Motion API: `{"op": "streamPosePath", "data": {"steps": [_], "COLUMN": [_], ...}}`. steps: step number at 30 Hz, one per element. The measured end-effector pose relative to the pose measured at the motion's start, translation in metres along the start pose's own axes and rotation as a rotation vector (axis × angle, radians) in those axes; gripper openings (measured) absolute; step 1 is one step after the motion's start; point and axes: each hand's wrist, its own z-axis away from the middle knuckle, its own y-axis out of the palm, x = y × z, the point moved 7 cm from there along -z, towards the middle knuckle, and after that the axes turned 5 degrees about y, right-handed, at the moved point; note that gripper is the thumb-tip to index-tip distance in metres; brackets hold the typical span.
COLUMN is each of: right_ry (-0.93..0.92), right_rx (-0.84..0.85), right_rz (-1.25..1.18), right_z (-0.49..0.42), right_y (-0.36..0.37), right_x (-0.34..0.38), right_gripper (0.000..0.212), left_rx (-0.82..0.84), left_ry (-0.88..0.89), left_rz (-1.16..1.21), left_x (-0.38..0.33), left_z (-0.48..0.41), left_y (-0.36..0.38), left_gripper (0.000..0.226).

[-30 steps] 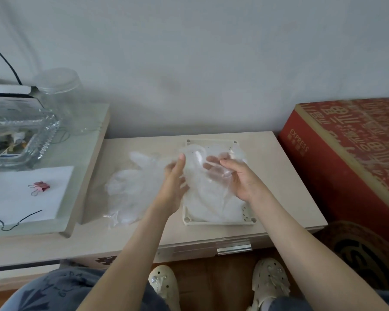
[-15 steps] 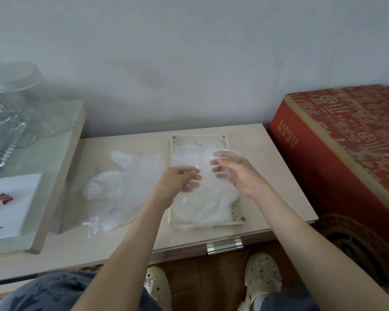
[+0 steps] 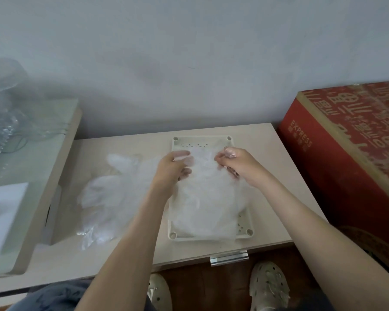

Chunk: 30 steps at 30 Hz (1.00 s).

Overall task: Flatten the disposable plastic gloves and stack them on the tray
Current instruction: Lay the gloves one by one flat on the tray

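**Top glove on the tray, a pile left to work through**

You're well into it but nowhere near finished. The tray (image 3: 245, 232) sits on the pale surface (image 3: 270, 158) right in front of you. It already carries a stack (image 3: 202, 214) of whitish, see-through gloves that covers most of its floor, with only the perforated far strip and the near corners showing. How many layers are in there can't be read, because the film blurs together.

Both hands are at the far end of the tray, working the top glove (image 3: 208, 176). Your left hand (image 3: 171, 169) has its fingers curled in and pinches the film at the left edge. Your right hand (image 3: 236, 164) pinches the right edge, and the plastic is draped over its thumb tip. The glove stretches between the two grips and runs back towards you over the stack, rumpled rather than flat, so by my reading the smoothing isn't done.

What's left lies just beside the tray, under your left forearm. It is a loose pile (image 3: 112, 194) of gloves spread on the surface, with fingers fanned out towards the wall and untouched by either hand. A red carton (image 3: 346, 167) stands off to the right, clear of the work.
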Motion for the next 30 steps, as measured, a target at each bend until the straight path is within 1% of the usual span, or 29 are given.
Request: {"op": "streamPosePath", "data": {"steps": [2,4,6,8,10,11,13,14,15,17,18,20,22,23,25,27,30], "right_ry": [0.021,0.031,0.042,0.061,0.071,0.072,0.065,0.062,0.062,0.064,0.064,0.058,0.062,0.082,0.155,0.201,0.208], "right_rx": [-0.001,-0.019,-0.03,-0.038,-0.045,-0.045,-0.054,-0.068,-0.085,-0.128,-0.151,-0.201,-0.235,-0.235,-0.171,-0.049,0.116], "right_rz": [0.037,0.067,0.087,0.114,0.146,0.161,0.169,0.152,0.129,0.1,0.095,0.098,0.108,0.1,0.036,-0.015,0.001], "right_z": [-0.011,-0.019,-0.024,-0.027,-0.03,-0.031,-0.034,-0.035,-0.035,-0.036,-0.036,-0.034,-0.032,-0.03,-0.025,-0.019,-0.011], "right_y": [0.001,0.0,0.001,0.003,0.005,0.006,0.009,0.01,0.01,0.011,0.011,0.009,0.006,0.006,0.008,0.013,0.018], "right_x": [0.0,-0.001,-0.004,-0.008,-0.011,-0.012,-0.014,-0.014,-0.015,-0.017,-0.017,-0.017,-0.018,-0.02,-0.022,-0.021,-0.016], "right_gripper": [0.012,0.01,0.01,0.009,0.008,0.007,0.008,0.008,0.008,0.01,0.012,0.015,0.015,0.019,0.029,0.038,0.037], "left_rx": [-0.029,-0.066,-0.124,-0.238,-0.393,-0.451,-0.517,-0.524,-0.505,-0.377,-0.284,-0.091,0.078,0.167,0.267,0.283,0.268], "left_ry": [-0.021,-0.014,0.025,0.119,0.272,0.335,0.463,0.533,0.598,0.689,0.709,0.69,0.581,0.496,0.398,0.366,0.343], "left_rz": [-0.047,-0.115,-0.264,-0.538,-0.802,-0.911,-1.078,-1.122,-1.16,-1.227,-1.254,-1.296,-1.375,-1.438,-1.541,-1.613,-1.654], "left_x": [0.002,0.006,0.008,0.005,-0.003,-0.007,-0.008,-0.008,-0.007,0.0,0.005,0.02,0.036,0.046,0.061,0.067,0.071], "left_z": [-0.007,-0.014,-0.019,-0.018,-0.009,-0.002,0.009,0.014,0.018,0.023,0.024,0.022,0.019,0.017,0.014,0.012,0.009], "left_y": [-0.006,-0.012,-0.019,-0.025,-0.026,-0.023,-0.014,-0.007,0.001,0.018,0.026,0.037,0.042,0.042,0.039,0.038,0.039], "left_gripper": [0.005,0.009,0.007,0.023,0.042,0.047,0.049,0.046,0.039,0.028,0.032,0.046,0.064,0.068,0.065,0.065,0.067]}}
